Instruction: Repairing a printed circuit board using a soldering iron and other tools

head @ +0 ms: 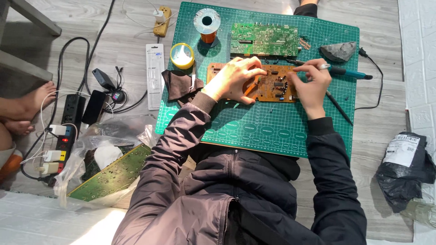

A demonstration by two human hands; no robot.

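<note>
A bare foot (36, 97) of another person is resting at the far left, beside a black power strip (68, 131) crowded with plugs, laid within a cord's reach of the work. Next to it, a green circuit board (113, 174) is lying half inside a clear plastic bag (91, 145), set aside on the floor. On the green cutting mat (272, 131), which is shielding the floor, a yellow roll of tape (182, 56) and a spool of copper wire (207, 25) are sitting close at hand. The person's left hand (236, 79) is pressing down on the orange circuit board (268, 84) at mid-mat, fingers curled over its edge, apparently to keep it steady; the grip is closed on the board. The right hand (311, 84) is pinching a blue-handled soldering iron (345, 71) like a pen, tip angled onto the board's upper edge. A second green board (265, 39) is lying just beyond. At far right, a black plastic parcel (404, 174) is sitting on the floor.
</note>
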